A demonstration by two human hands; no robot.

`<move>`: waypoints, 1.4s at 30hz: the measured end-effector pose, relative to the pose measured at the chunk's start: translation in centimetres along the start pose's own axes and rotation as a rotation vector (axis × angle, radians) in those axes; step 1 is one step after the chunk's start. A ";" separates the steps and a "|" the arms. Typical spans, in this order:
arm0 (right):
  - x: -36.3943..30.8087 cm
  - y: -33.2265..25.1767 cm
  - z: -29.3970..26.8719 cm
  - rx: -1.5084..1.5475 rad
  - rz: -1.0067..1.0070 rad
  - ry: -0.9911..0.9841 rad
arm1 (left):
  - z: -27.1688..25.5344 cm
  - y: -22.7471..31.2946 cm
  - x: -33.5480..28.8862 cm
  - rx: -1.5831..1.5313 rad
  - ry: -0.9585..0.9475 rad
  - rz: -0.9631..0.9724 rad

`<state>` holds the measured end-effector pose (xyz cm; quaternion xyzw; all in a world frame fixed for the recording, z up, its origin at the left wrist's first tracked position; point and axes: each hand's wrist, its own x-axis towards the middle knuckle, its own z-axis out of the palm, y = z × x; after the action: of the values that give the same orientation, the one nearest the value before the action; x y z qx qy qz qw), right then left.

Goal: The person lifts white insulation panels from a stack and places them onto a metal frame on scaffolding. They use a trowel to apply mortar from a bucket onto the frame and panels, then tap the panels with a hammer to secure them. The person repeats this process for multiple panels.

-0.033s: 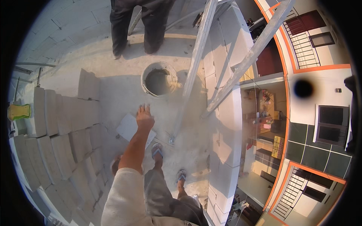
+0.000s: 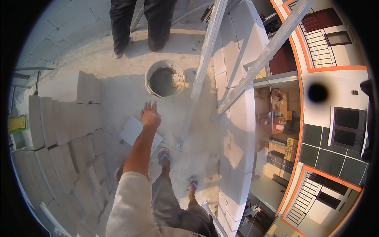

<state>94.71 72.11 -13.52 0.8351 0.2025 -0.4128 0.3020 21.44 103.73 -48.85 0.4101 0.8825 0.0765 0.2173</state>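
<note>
My left hand (image 2: 151, 115) is stretched forward on a bent-sleeved arm, its fingers extended and slightly apart. I see nothing in it. Below and beside it, a flat pale slab (image 2: 132, 132) lies askew near the floor, partly covered by my forearm. Farther ahead is a round bucket (image 2: 149, 89) of grey mortar, with a light-coloured tool (image 2: 179, 83) resting inside against its right side. A gap separates my fingertips from the bucket. Behind my forearm a small rounded shape is half hidden, and I cannot make out what it is. My right hand does not show.
Pale blocks (image 2: 59, 158) are stacked at left. A low block wall (image 2: 241, 158) runs along the right, with slanting metal braces (image 2: 203, 67) across it. Another person's dark-trousered legs (image 2: 160, 23) stand beyond the bucket. My sandalled feet (image 2: 164, 156) are on the concrete.
The view has shifted slightly, so bucket, legs and my left hand all sit a little higher in the picture. Otherwise the hand keeps its extended pose.
</note>
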 end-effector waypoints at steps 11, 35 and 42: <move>-4.2 -9.3 -0.5 -0.006 0.101 0.024 | 3.8 -0.7 12.5 -0.058 -0.056 0.043; -13.1 -72.8 30.0 -0.779 -1.876 0.209 | 9.4 -25.1 -24.5 -1.163 0.305 -1.154; -12.4 -78.7 44.7 -1.355 -1.211 -0.074 | 14.0 -25.0 -19.9 -1.366 0.449 -1.360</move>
<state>15.91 98.88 -51.33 0.2156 0.7962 -0.3202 0.4659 21.76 71.71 -62.84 -0.4213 0.7173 0.5039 0.2325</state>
